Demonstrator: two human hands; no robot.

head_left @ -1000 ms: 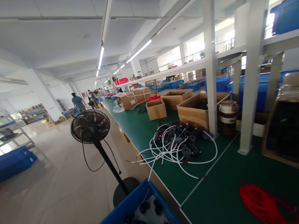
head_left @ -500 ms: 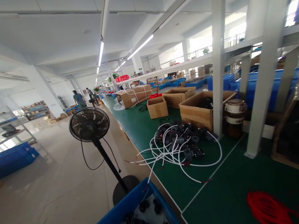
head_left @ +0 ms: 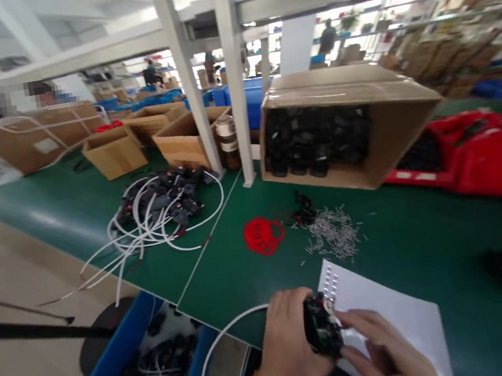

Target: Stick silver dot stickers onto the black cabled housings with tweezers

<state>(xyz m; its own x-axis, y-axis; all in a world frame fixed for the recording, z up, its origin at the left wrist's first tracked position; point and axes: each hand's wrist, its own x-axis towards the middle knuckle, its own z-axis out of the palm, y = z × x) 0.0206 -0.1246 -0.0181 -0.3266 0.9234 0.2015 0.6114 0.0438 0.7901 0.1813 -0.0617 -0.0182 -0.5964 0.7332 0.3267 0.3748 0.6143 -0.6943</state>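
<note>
Wrapped in my left hand is an open black plastic housing, with small wires and a light-coloured part showing along its top right edge. A white cable curves down to the left beside that hand. From the right, the thumb and fingers of my right hand close on the housing's edge; any small part between them is blurred. A white sheet with rows of small marks lies beneath my hands on the green table.
Small metal pins and a coil of red wire lie ahead. White-cabled black parts are heaped left. Behind stand a carton of black parts and shelf posts. A blue bin sits lower left.
The view has swung right and down from the aisle and fan to the table. Both my hands are now in sight, holding the black housing.
</note>
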